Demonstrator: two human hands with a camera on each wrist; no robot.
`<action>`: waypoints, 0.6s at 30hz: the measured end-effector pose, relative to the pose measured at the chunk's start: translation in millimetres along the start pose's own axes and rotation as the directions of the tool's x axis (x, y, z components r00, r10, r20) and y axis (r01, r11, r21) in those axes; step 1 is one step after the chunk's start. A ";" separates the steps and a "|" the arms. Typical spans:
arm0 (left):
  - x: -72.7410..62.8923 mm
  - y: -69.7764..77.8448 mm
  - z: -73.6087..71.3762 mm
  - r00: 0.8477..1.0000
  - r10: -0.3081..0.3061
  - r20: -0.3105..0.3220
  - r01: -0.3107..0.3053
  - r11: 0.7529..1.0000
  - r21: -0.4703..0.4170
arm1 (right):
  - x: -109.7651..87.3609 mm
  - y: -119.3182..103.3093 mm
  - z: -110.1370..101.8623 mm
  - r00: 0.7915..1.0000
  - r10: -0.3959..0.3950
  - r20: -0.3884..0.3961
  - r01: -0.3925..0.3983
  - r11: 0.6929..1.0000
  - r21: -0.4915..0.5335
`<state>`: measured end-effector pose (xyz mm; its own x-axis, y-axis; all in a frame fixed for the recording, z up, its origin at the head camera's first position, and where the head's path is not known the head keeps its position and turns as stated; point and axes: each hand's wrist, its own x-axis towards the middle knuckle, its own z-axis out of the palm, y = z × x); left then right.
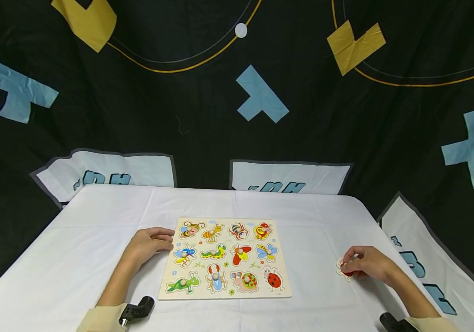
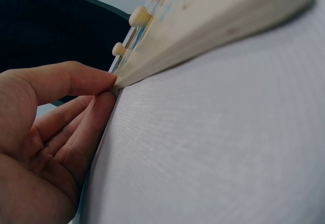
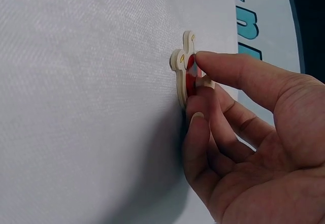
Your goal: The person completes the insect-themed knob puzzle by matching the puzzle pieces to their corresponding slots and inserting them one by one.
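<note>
A wooden insect peg puzzle board [image 1: 228, 258] with several knobbed pictures lies on the white table. My left hand [image 1: 147, 246] is at its left side, and the fingertips touch the board's edge [image 2: 213, 43] without wrapping round it. Well to the right of the board, my right hand [image 1: 367, 265] pinches a small knobbed puzzle piece [image 3: 190, 74]. That piece is red with a pale wooden rim and two rounded bumps on top. It is tilted nearly on the table surface, and the fingers hide part of it.
The white tablecloth [image 1: 315, 240] spreads between the board and my right hand. Behind the table hangs a black curtain [image 1: 203, 124] with blue and yellow patches. White banners [image 1: 290, 173] with blue lettering hang beyond the table's edges.
</note>
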<state>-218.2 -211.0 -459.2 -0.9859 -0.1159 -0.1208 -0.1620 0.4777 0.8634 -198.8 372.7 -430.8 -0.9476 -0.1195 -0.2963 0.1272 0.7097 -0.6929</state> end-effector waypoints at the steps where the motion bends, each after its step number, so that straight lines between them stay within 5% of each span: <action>1: -0.4 0.0 -0.1 1.000 -0.002 -0.001 0.002 1.000 0.001 | 0.4 0.4 -0.2 1.000 -0.002 0.003 0.002 1.000 0.001; 18: -0.1 -0.1 -0.6 1.000 0.005 -0.002 -0.005 1.000 -0.005 | 1.6 2.8 -0.1 1.000 -0.028 -0.002 0.028 1.000 0.004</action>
<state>-218.1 -211.5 -459.0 -0.9866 -0.1157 -0.1154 -0.1569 0.4739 0.8665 -200.0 374.5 -433.2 -0.9515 -0.1379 -0.2751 0.1015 0.7033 -0.7036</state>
